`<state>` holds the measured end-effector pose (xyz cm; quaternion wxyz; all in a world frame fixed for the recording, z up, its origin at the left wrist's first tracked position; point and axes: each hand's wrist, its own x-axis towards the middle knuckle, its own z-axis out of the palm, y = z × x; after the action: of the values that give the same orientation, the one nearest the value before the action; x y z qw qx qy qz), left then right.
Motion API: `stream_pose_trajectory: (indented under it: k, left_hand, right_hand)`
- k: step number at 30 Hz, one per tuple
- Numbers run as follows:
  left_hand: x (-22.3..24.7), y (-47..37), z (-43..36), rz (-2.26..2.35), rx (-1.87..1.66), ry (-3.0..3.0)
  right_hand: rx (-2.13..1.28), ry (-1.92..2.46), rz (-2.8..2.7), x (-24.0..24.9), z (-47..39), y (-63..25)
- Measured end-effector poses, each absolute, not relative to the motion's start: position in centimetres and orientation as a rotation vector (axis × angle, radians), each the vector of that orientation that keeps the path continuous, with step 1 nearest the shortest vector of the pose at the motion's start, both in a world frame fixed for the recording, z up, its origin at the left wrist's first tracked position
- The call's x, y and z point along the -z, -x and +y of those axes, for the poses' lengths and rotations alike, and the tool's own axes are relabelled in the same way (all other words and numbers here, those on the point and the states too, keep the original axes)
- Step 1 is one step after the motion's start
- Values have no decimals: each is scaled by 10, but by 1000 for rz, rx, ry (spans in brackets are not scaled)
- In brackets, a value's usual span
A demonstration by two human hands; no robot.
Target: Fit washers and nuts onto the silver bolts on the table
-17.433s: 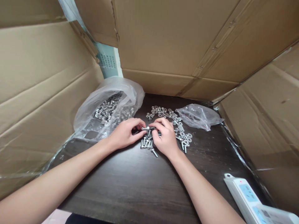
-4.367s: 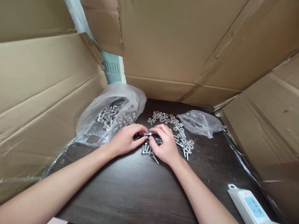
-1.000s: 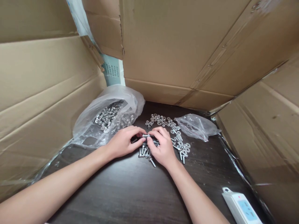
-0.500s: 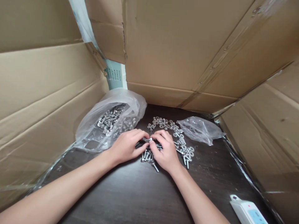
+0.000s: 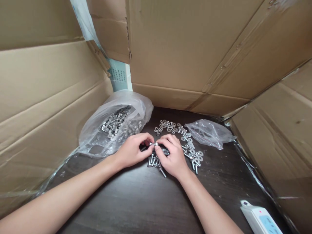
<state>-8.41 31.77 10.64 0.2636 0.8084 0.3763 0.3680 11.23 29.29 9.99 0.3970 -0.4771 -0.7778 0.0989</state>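
A silvery bolt (image 5: 153, 143) lies level between my two hands, with what looks like a nut at its right end. My left hand (image 5: 133, 149) is curled, its thumb and forefinger closed about the bolt's left end. From the other side, my right hand (image 5: 172, 155) pinches the right end between thumb and fingers, partly hiding it. Just below the fingertips lies a cluster of loose bolts (image 5: 153, 161), some of them covered by my right hand. Flat washers (image 5: 192, 152), nuts and more bolts spread in an arc behind and right of that hand.
A clear plastic bag (image 5: 91, 139) full of small metal fasteners lies open at the left. A smaller crumpled plastic bag (image 5: 211, 132) rests at the back right. A white power strip (image 5: 255, 213) is at the front right. Cardboard walls (image 5: 170, 48) enclose the dark table (image 5: 126, 201).
My left fingertips have shifted on the bolt, and more of its shank shows between the hands. My right hand keeps its pinch. The view has tilted slightly.
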Motion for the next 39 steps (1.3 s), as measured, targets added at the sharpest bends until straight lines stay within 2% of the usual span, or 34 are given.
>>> stream_pose_trajectory:
  k: [19, 39]
  left_hand:
    - [-106, 85, 319, 1104, -946, -2220]
    - [-107, 85, 319, 1020, -963, -2266]
  right_hand:
    - [-209, 1082, -1912, -102, 291, -113]
    - [-212, 1210, -1998, -95, 295, -116]
